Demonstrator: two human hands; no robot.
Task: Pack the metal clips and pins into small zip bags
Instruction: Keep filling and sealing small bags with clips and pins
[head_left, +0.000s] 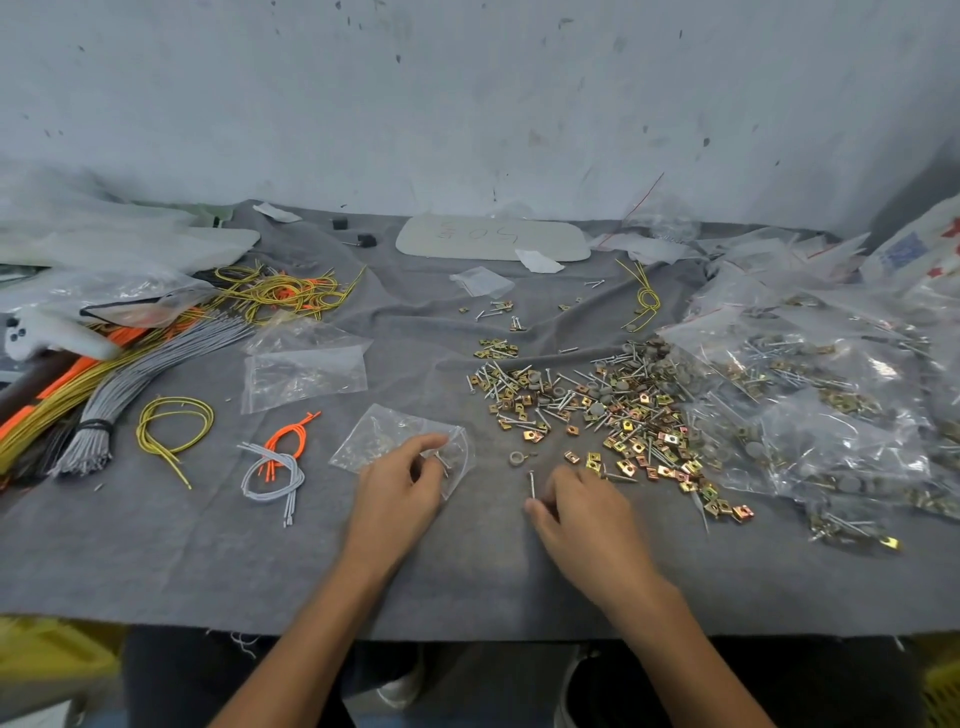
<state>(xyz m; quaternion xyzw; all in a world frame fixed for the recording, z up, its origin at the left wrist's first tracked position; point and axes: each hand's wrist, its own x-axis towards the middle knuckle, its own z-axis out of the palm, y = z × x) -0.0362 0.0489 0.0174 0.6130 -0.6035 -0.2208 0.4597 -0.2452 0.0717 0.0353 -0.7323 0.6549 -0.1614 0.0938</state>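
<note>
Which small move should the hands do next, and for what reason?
Probably the right hand should bring its pin left to the bag and drop it in. The right hand pinches one pin, apart from the pile, and the left hand grips the bag at its edge, close beside it.

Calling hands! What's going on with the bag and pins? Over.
Left hand grips bag at its edge. Right hand pinches one pin. Loose pile beyond; path to bag clear.
</note>
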